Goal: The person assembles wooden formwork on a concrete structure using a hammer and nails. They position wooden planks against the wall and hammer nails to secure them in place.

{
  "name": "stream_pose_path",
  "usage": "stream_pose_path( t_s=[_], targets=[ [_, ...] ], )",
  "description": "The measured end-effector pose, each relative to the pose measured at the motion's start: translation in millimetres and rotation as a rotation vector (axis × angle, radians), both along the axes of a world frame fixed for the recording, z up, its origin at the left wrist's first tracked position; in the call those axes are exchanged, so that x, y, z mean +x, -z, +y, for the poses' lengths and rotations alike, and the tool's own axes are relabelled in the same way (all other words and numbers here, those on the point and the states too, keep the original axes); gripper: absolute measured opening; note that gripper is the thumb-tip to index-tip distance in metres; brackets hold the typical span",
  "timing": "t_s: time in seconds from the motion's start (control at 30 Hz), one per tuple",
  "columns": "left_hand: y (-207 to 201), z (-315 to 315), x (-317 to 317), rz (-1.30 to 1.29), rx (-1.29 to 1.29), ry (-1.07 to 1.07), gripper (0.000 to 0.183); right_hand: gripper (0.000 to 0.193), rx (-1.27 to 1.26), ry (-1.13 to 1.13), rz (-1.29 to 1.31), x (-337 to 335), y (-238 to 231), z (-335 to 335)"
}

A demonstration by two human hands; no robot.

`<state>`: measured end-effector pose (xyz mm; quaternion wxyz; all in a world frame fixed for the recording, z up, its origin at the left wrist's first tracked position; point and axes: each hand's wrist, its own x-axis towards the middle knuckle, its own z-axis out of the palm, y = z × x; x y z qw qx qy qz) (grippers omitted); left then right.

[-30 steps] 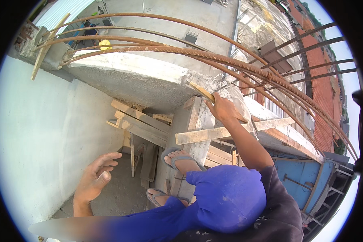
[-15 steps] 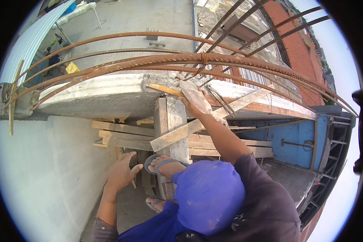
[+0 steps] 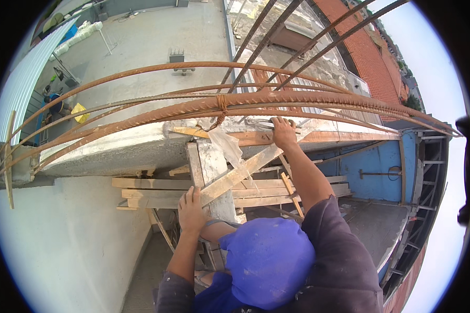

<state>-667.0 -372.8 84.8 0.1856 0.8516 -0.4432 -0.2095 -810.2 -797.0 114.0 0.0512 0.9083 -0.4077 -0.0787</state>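
My right hand (image 3: 283,131) grips the pliers (image 3: 259,123) at the slab edge; my left hand (image 3: 191,210) clasps the diagonal plank (image 3: 238,175) for balance.

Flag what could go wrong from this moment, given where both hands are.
The right hand reaches up to the slab edge under the rusty rebar; rough bar ends could scrape it. The left hand steadies on an upright timber post braced by a loose-looking diagonal plank; if that shifts, balance may go, with a drop below.
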Motion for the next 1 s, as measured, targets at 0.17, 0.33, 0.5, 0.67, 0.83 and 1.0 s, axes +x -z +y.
stream_pose_path(
  t_s=[0.17,0.33,0.5,0.67,0.83,1.0],
  targets=[
    [7.6,-0.2,9.5,0.012,-0.023,0.043,0.073,0.045,0.053,0.117,0.141,-1.4,3.3,-8.6],
    [-9.3,1.3,7.4,0.111,-0.157,-0.002,0.069,0.085,0.105,0.265,0.109,11.6,3.0,-4.1],
    [-25.7,11.6,9.3,0.146,-0.152,-0.019,0.063,0.068,0.239,0.120,-0.043,-16.0,-19.5,6.4],
    [-29.9,31.0,23.8,0.176,-0.125,-0.037,0.063,0.066,0.327,-0.105,0.235,-66.7,-33.3,26.8],
    [-22.4,31.9,40.8,0.226,-0.069,0.001,0.067,0.075,0.203,-0.193,0.326,-58.1,-28.0,20.6],
    [-19.6,40.5,67.6,0.235,-0.042,0.011,0.067,0.069,0.256,-0.298,0.495,-48.6,-34.4,23.9]
  ],
)
